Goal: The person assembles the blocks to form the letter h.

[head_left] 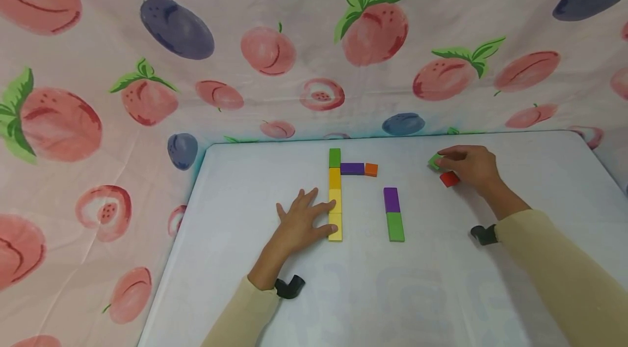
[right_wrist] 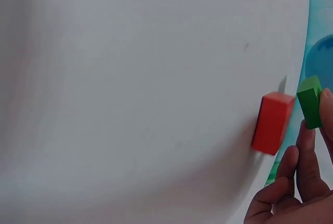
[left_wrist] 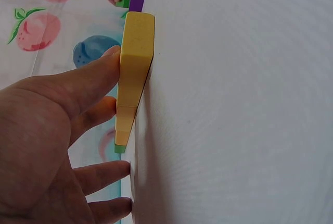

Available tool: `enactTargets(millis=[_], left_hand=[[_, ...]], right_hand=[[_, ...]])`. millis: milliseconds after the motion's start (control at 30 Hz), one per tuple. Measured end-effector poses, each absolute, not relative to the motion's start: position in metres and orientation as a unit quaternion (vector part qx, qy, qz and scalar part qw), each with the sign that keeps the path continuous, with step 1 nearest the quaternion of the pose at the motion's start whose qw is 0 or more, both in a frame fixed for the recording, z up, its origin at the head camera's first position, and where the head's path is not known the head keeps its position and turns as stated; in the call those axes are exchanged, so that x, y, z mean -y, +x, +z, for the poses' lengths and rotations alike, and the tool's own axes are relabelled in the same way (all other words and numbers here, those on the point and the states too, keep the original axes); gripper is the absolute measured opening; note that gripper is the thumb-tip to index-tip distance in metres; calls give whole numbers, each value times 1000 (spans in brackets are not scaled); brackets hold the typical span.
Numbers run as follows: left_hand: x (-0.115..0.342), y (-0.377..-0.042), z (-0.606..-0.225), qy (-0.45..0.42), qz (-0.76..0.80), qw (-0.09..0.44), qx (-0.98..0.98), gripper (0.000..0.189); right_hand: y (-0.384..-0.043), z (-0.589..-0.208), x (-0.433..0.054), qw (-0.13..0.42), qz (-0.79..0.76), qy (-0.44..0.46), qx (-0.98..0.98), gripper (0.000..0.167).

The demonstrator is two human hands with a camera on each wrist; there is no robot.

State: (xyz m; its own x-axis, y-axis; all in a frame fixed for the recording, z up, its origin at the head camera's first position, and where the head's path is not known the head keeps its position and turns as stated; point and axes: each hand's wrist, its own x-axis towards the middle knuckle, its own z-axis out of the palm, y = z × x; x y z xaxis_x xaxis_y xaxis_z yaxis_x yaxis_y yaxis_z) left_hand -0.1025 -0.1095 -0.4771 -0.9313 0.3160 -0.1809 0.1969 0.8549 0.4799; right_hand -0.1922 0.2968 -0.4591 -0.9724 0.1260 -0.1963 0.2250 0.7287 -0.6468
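My left hand (head_left: 296, 224) lies beside a column of yellow blocks (head_left: 334, 194), thumb and index finger touching them and the other fingers spread. The left wrist view shows the thumb against the side of the nearest yellow block (left_wrist: 136, 57). A green block (head_left: 334, 157) tops that column. Between thumb and fingertips, my right hand (head_left: 471, 166) pinches a small green block (right_wrist: 310, 104). Close below it on the table is a red block (head_left: 449, 178), which the right wrist view shows apart from the fingers.
From the column's upper part a purple block (head_left: 352, 169) and an orange block (head_left: 371, 170) run right. Between the hands, another purple block (head_left: 392, 200) and a green block (head_left: 395, 226) lie end to end. Fruit-patterned cloth (head_left: 275, 102) surrounds the white table's (head_left: 343, 292) far and left edges.
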Motion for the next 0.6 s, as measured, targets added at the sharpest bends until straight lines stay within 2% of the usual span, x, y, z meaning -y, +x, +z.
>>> enactTargets(millis=[600], left_hand=[[110, -103, -477, 132, 230, 132, -955, 58]], right_hand=[[-199, -457, -270, 71, -358, 60, -929, 44]])
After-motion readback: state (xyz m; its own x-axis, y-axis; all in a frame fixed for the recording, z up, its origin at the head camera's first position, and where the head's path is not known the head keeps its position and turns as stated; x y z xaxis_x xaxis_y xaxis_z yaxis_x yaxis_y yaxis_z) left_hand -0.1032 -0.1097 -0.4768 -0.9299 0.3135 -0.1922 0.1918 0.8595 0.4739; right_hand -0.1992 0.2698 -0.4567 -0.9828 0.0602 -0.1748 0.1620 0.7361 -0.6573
